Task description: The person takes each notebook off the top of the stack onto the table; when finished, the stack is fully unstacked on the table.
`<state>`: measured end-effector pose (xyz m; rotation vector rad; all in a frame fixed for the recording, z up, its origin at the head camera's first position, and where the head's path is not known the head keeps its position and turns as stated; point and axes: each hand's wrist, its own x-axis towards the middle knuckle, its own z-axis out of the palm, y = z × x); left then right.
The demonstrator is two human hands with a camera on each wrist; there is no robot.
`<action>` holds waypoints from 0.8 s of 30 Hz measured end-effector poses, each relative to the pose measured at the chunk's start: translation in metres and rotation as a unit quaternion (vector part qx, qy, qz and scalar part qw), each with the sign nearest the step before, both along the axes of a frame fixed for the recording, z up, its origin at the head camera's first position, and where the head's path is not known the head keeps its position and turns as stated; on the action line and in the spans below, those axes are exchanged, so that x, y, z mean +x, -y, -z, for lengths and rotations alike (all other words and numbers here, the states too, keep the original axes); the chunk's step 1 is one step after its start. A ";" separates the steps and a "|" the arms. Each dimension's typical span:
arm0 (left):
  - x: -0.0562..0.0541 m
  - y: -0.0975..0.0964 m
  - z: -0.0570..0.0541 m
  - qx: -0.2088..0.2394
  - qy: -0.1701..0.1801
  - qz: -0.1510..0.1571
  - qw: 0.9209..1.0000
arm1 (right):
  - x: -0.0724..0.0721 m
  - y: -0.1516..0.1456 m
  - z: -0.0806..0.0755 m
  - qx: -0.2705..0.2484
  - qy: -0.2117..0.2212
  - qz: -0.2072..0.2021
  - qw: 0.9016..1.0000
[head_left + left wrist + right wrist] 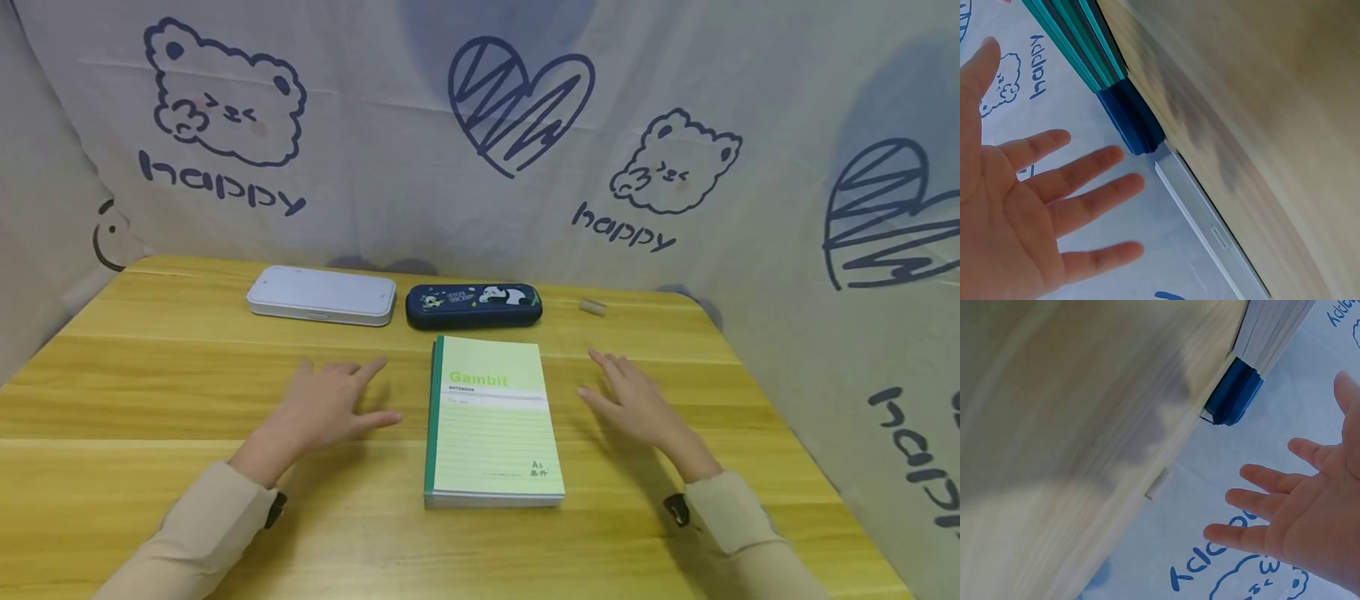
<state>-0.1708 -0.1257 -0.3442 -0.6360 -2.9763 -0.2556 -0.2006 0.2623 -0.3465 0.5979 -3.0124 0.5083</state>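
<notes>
A stack of notebooks [491,433] lies at the middle of the table, its top cover pale green with a dark green spine and the word Gambit. In the left wrist view several green spines [1079,47] show one over another; the white page edges [1269,331] face the right wrist camera. My left hand [330,408] hovers left of the stack, fingers spread and holding nothing. On the other side my right hand [630,400] is held over the table, also spread, with a gap between its fingertips and the notebooks.
Behind the notebooks lies a dark blue pencil case [474,307] with a panda on its lid. Left of it is a white case [322,295]. A small greyish-brown piece [592,307] lies at the back right. A printed cloth [390,167] hangs behind the wooden table [360,542].
</notes>
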 end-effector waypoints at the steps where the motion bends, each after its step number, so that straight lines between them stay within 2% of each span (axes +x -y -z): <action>1: 0.000 0.000 0.000 0.004 0.007 0.005 1.000 | -0.001 0.001 0.000 -0.006 -0.002 -0.003 1.000; 8: -0.002 -0.003 0.002 0.084 0.043 0.042 0.995 | -0.004 0.007 0.002 -0.036 0.000 -0.009 0.999; 15: -0.006 -0.010 0.004 0.154 0.070 0.050 0.984 | -0.007 0.017 0.002 -0.057 0.004 -0.005 0.998; 24: -0.013 -0.024 0.005 0.215 0.133 0.063 0.965 | -0.008 0.029 0.003 -0.071 -0.002 -0.011 0.997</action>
